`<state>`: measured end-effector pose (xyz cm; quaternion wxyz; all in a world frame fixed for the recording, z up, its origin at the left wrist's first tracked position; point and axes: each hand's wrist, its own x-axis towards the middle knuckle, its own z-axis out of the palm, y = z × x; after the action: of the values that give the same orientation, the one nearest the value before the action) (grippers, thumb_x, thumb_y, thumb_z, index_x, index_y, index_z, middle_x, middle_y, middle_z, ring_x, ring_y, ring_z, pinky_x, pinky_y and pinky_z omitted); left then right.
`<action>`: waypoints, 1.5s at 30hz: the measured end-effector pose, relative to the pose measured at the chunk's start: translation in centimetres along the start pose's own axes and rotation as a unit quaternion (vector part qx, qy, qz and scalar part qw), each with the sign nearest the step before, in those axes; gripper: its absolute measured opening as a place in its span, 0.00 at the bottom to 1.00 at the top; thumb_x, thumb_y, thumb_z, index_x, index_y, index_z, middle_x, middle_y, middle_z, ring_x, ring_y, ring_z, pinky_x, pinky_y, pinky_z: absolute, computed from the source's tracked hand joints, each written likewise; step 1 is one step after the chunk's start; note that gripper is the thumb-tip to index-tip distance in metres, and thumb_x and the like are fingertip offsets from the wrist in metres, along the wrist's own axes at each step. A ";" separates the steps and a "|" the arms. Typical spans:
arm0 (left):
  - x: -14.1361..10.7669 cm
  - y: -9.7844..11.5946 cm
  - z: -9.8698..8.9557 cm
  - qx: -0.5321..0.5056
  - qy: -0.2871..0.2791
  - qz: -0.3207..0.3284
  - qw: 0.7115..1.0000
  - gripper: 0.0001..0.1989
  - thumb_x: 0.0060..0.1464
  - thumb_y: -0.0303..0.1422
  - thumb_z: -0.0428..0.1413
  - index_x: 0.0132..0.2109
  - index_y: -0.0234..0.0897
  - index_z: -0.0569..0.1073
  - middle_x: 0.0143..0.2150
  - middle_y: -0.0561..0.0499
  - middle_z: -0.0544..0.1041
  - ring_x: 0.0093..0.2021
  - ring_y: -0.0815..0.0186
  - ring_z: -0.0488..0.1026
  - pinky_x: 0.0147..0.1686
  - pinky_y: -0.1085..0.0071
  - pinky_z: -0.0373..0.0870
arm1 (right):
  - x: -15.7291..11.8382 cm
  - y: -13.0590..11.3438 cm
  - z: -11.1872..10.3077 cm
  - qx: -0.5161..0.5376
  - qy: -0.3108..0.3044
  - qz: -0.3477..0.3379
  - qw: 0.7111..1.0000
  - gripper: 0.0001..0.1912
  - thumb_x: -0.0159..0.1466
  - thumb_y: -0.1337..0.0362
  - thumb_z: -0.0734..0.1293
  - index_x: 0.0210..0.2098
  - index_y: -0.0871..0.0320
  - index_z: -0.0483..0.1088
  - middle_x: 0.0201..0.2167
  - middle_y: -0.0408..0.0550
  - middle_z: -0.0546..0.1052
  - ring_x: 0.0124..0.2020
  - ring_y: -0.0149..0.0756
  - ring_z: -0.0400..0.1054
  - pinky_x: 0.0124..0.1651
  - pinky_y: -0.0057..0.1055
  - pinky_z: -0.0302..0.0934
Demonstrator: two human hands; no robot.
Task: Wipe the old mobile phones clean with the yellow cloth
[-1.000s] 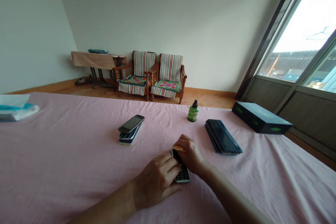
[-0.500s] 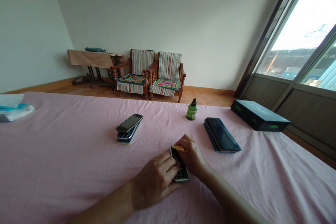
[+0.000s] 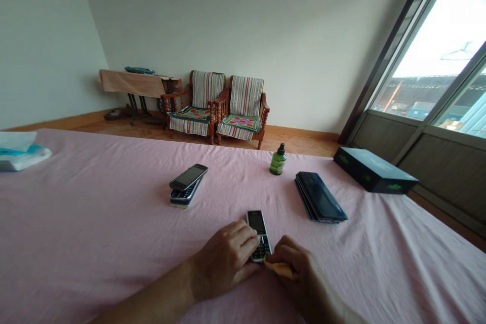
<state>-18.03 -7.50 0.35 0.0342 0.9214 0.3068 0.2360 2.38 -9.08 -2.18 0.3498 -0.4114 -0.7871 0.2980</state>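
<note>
A small keypad phone (image 3: 255,221) with a dark screen and pale edge lies on the pink cloth. My left hand (image 3: 228,253) grips it from its left side, fingertips resting over the keys. A yellow-orange cloth (image 3: 281,269) is pinched in my right hand (image 3: 298,266), close to the phone's lower right corner. Up and to the left sits a stack of small phones (image 3: 187,187), the top one turned at an angle. To the right is a stack of larger dark phones (image 3: 321,197).
Beyond the phones stands a green bottle (image 3: 278,160) with a black cap. A black box (image 3: 374,169) lies at the right edge of the pink-covered surface (image 3: 114,233), a tissue pack (image 3: 23,154) at its far left. Two wooden chairs (image 3: 241,111) stand by the wall.
My right hand, with the cloth, has moved from the phone's top end down to its lower right corner, uncovering the screen. My left hand stays on the phone.
</note>
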 end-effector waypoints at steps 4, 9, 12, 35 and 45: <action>0.2 0.2 -0.4 -0.015 -0.002 0.003 1.000 0.13 0.58 0.33 0.58 0.49 0.34 0.70 0.42 0.45 0.74 0.43 0.57 0.71 0.44 0.61 0.71 | 1.2 -1.1 -1.5 0.002 -0.016 0.036 0.999 0.10 0.58 0.73 0.64 0.22 0.59 0.70 0.25 0.44 0.70 0.25 0.29 0.64 0.27 0.24 0.53; 0.2 0.2 -0.4 -0.046 -0.010 -0.030 0.998 0.15 0.55 0.31 0.61 0.49 0.33 0.70 0.42 0.46 0.73 0.43 0.57 0.69 0.43 0.61 0.71 | 5.1 -1.5 -2.2 0.124 0.076 0.129 0.981 0.12 0.56 0.59 0.69 0.22 0.59 0.67 0.20 0.40 0.64 0.25 0.30 0.59 0.28 0.26 0.52; 0.2 0.1 -0.2 -0.070 -0.009 -0.042 0.997 0.15 0.54 0.30 0.62 0.48 0.35 0.71 0.43 0.46 0.73 0.44 0.57 0.69 0.44 0.60 0.72 | 5.9 -1.0 -1.2 0.200 0.057 0.160 0.965 0.15 0.54 0.57 0.70 0.20 0.59 0.64 0.18 0.37 0.59 0.22 0.28 0.54 0.25 0.25 0.49; 0.4 0.1 0.4 -0.169 0.056 -0.136 0.975 0.27 0.49 0.21 0.59 0.56 0.40 0.63 0.50 0.48 0.72 0.51 0.59 0.70 0.53 0.62 0.69 | 4.5 -1.7 -0.8 0.432 0.079 0.165 0.883 0.14 0.54 0.55 0.74 0.28 0.60 0.74 0.28 0.45 0.74 0.32 0.33 0.67 0.41 0.31 0.63; 0.0 -0.5 0.7 -0.080 0.130 -0.130 0.980 0.16 0.57 0.20 0.48 0.50 0.39 0.67 0.39 0.48 0.73 0.40 0.61 0.72 0.42 0.64 0.71 | 5.0 0.3 -1.6 0.099 0.203 0.079 0.971 0.11 0.61 0.57 0.68 0.29 0.59 0.73 0.26 0.43 0.69 0.28 0.32 0.64 0.30 0.26 0.57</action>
<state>-18.04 -7.04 -0.35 0.0977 0.8297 0.4058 0.3706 1.73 -4.35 0.07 0.5167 -0.4874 -0.6312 0.3115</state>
